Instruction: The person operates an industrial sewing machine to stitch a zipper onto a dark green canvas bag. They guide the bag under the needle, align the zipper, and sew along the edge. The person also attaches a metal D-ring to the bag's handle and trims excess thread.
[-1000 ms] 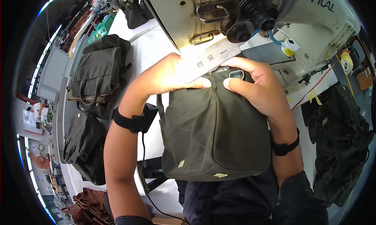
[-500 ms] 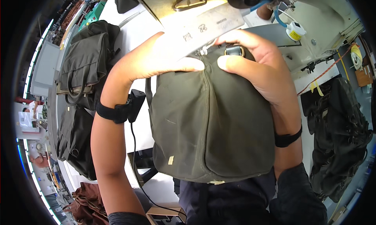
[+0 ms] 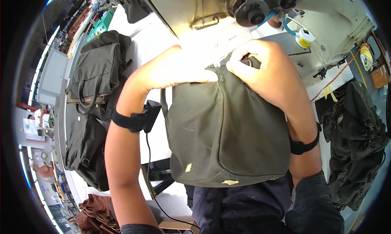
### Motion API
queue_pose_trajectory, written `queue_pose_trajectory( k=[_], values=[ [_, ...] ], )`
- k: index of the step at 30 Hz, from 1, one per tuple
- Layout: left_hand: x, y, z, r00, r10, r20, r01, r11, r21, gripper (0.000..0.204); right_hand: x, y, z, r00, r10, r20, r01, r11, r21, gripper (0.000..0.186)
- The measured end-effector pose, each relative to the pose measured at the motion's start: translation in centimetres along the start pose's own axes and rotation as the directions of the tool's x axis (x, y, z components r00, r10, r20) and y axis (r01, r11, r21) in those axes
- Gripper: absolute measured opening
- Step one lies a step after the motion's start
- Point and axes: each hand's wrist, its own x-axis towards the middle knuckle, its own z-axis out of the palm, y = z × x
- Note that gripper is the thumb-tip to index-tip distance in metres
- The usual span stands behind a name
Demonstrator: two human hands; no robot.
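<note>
A dark olive fabric bag [image 3: 232, 132] hangs in front of me, a raised seam down its middle and small pale tape pieces [image 3: 230, 182] near its bottom. My left hand [image 3: 185, 73] grips its upper edge, thumb lying flat beside the seam while the fingers are hidden behind the bag and in glare. On the other side of the seam, my right hand [image 3: 264, 65] pinches the top edge, thumb and fingers bent together over it. Part of a metal ring [image 3: 250, 62] shows under the right fingers. Just beyond both hands stands the sewing machine [image 3: 326, 42].
More olive bags lie stacked at left [image 3: 91, 71], with another bag [image 3: 87, 146] nearer me. Brown bags [image 3: 95, 213] sit at the lower left. Dark bags [image 3: 352, 144] are heaped at the right. A black cable [image 3: 148, 164] trails from my left wrist strap.
My right hand has turned and curled its fingers over the top edge, covering most of the metal ring and black loop. My left hand keeps its grip; the view has shifted slightly.
</note>
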Motion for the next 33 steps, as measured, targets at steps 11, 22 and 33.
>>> queue_pose_trajectory(
  k=[11, 22, 33],
  values=[
    [0.8, -0.7, 0.1, 0.877, 0.480, -0.033, -0.475, 0.875, 0.094, 0.070, 1.3, 0.1, -0.3, 0.995, 0.037, 0.093, -0.040, 0.999, 0.034, 0.021],
    [0.6, 0.8, -0.4, 0.965, 0.262, 0.018, -0.263, 0.964, 0.034, 0.071, 0.9, 0.0, 0.2, 1.000, 0.027, -0.008, -0.027, 1.000, 0.007, 0.020],
    [0.7, 0.7, -0.1, 0.962, 0.269, 0.045, -0.271, 0.962, 0.036, 0.074, 0.4, -0.3, 0.2, 0.997, 0.072, 0.013, -0.072, 0.997, 0.016, 0.018]
  ],
)
